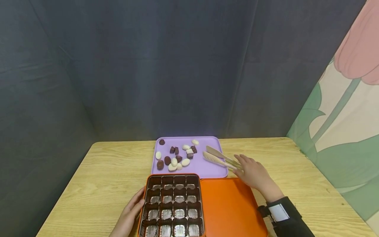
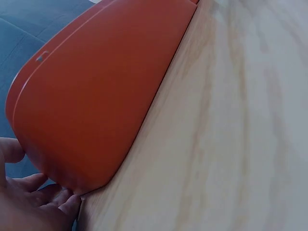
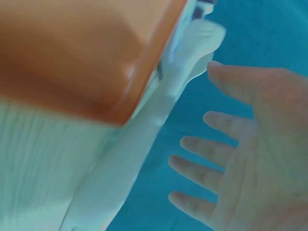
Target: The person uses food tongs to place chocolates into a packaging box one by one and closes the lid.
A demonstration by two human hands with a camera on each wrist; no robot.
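Observation:
My left hand rests against the left side of an orange box, its fingers touching the wall near a corner in the left wrist view. A brown plastic insert with several bare square compartments fills the box. My right hand reaches over the handle end of pale tongs, whose tips lie spread on the purple tray. In the right wrist view, my spread fingers stand apart from the tongs. Several dark chocolates and white chocolates lie loose on the tray.
An orange lid lies flat against the box's right side, in front of the tray. Everything stands on a light wooden table. Dark curtains hang behind it, and a flower-patterned cloth hangs at the right.

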